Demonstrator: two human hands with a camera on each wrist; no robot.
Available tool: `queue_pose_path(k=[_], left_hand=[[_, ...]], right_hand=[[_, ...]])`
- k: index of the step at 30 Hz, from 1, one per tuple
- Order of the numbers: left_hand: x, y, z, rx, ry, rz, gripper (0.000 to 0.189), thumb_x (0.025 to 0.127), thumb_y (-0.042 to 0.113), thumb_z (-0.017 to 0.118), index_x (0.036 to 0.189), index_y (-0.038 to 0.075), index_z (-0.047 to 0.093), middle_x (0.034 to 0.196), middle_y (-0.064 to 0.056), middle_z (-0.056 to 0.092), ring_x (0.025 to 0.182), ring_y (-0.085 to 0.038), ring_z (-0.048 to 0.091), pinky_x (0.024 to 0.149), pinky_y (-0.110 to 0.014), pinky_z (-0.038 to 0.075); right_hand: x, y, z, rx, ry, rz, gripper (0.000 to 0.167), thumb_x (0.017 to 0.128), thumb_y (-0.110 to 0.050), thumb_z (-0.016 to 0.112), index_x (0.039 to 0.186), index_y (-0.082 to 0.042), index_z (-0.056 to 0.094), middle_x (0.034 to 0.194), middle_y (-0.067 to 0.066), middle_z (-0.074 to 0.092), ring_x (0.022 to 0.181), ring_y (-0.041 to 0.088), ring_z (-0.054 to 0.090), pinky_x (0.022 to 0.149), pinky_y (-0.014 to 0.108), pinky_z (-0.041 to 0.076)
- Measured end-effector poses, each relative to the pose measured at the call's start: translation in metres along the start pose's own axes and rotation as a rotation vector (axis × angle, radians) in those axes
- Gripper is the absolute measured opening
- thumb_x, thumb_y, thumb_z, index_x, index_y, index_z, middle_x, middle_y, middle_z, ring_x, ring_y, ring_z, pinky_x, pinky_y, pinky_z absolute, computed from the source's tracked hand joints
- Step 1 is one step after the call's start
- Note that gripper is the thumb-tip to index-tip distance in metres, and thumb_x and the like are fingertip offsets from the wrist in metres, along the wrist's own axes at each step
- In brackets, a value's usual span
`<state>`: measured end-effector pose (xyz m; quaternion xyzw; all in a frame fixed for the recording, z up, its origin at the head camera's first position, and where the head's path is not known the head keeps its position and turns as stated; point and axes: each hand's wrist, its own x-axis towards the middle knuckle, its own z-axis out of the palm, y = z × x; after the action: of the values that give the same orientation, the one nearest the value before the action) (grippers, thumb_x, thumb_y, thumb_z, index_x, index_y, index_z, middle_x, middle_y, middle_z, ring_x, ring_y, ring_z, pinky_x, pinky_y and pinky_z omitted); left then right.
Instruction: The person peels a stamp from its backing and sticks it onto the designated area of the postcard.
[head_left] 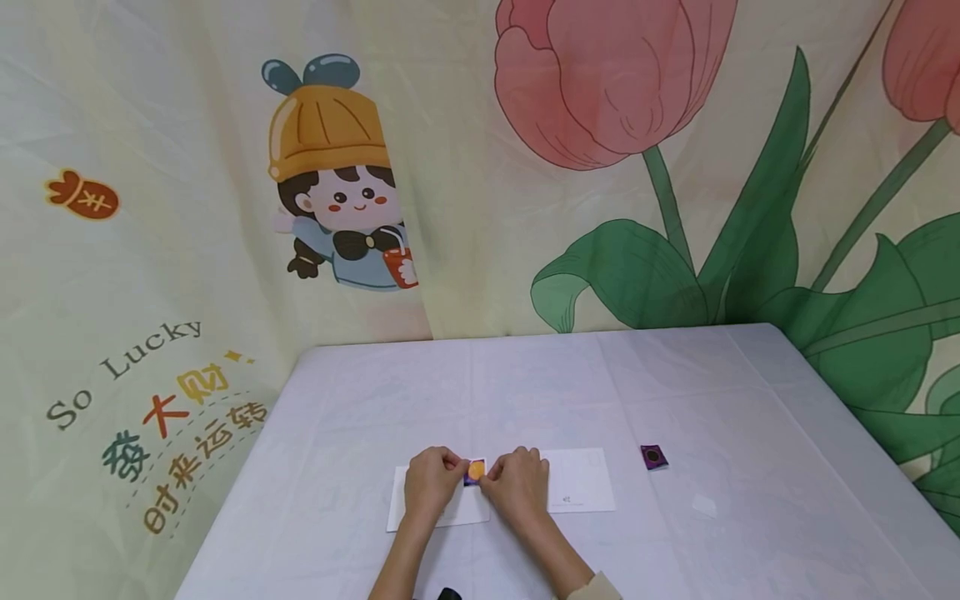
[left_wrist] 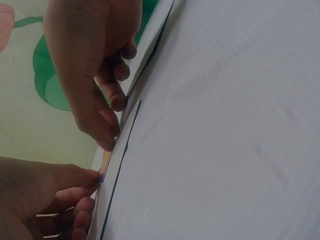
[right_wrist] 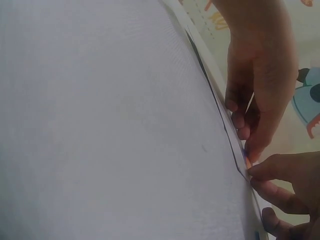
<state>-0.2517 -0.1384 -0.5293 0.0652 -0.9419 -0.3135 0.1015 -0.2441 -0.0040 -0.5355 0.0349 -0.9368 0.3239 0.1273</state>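
Observation:
In the head view my left hand (head_left: 433, 482) and right hand (head_left: 519, 483) meet over the white cards in front of me. Between their fingertips lies a small purple square with an orange disc (head_left: 476, 472). The left hand (left_wrist: 50, 197) pinches its left edge with thumb and forefinger. At the lower right edge, the right hand (right_wrist: 290, 185) pinches it the same way. Under the hands is the left white card (head_left: 465, 510), partly covered by them. In both wrist views the square shows only as a thin orange sliver.
A second white card (head_left: 581, 483) with small print lies right of the hands. Farther right is a dark purple square with a black disc (head_left: 655, 457). A pale, thin scrap (head_left: 704, 507) lies on the white tablecloth (head_left: 525, 392). A printed curtain (head_left: 465, 167) hangs behind the table.

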Motion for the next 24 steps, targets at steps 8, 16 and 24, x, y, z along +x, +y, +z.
queue_pose_path(k=[8,16,24], left_hand=[[0.0004,0.0020,-0.0021,0.005,0.001,0.002,0.018,0.074,0.019,0.076,0.063,0.011,0.064,0.057,0.004,0.052,0.052,-0.010,0.045,0.049,-0.025,0.037],[0.0018,0.0003,-0.0019,-0.003,-0.003,0.011,0.019,0.073,0.020,0.077,0.063,0.012,0.063,0.057,0.005,0.052,0.052,-0.010,0.045,0.050,-0.026,0.038],[0.0010,-0.0003,-0.0013,-0.003,0.012,0.026,0.020,0.071,0.018,0.078,0.061,0.012,0.062,0.056,0.005,0.051,0.052,-0.010,0.045,0.049,-0.026,0.038]], right_hand=[[-0.0002,0.0002,0.0006,-0.015,0.015,-0.004,0.027,0.064,-0.023,0.079,0.048,-0.019,0.058,0.061,-0.005,0.042,0.064,0.015,0.038,0.060,0.031,0.027],[-0.0004,0.0007,0.0007,-0.017,0.006,-0.005,0.030,0.065,-0.025,0.080,0.049,-0.019,0.056,0.061,-0.005,0.040,0.064,0.015,0.038,0.060,0.031,0.026],[-0.0003,0.0008,0.0000,-0.009,-0.021,-0.007,0.035,0.067,-0.028,0.081,0.050,-0.020,0.052,0.060,-0.006,0.039,0.064,0.015,0.037,0.060,0.030,0.025]])
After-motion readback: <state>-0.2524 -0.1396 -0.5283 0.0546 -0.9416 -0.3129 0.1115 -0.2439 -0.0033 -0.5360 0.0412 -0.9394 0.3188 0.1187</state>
